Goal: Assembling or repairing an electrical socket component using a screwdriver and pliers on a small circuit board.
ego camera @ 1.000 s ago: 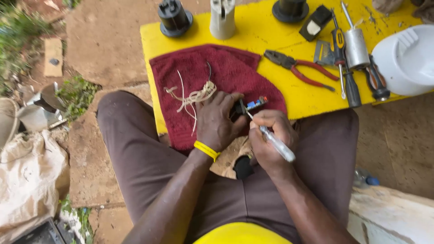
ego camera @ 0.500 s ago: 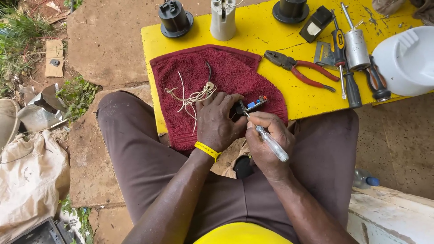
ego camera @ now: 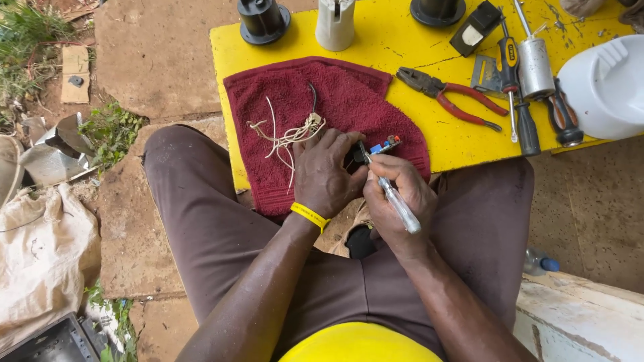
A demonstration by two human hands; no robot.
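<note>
The left hand clamps a small dark part on the red towel at the worktop edge. The right hand, closed around a screwdriver, works its tip into the part; steady pressure seems needed.

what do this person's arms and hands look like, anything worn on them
Both arms are bare to above the elbow, with no sleeves in view, and neither hand wears a glove. The left hand has a thin yellow wristband around its wrist. The right hand shows no band, watch or ring that can be made out. No markings are visible on either forearm.
</note>
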